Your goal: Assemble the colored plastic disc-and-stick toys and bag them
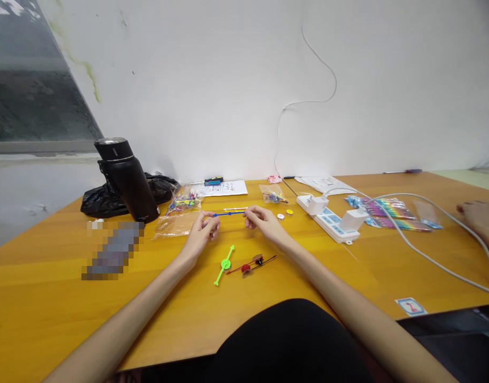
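A thin blue arrow-shaped spinner pointer [230, 214] is stretched level between my two hands above the table. My left hand [202, 230] pinches its left end, and my right hand [264, 223] pinches the right end between thumb and finger. Nearer to me lies a green arrow spinner [225, 264] with a round hub. Beside it are a red spinner [246, 268] and a black spinner [259, 260], their pointers overlapping. Just behind the blue pointer are thin pale pointers [240, 208]. A white disc [280, 217] and a yellow disc [289, 212] lie right of my right hand.
A black bottle [126, 181], a blurred flat object [115, 250] and plastic bags of coloured parts [184, 203] stand left. Rightward are a white power strip [328, 221] with plugs, a looping cable [412, 250], rainbow-coloured packets [391, 213] and another person's hand [481, 218].
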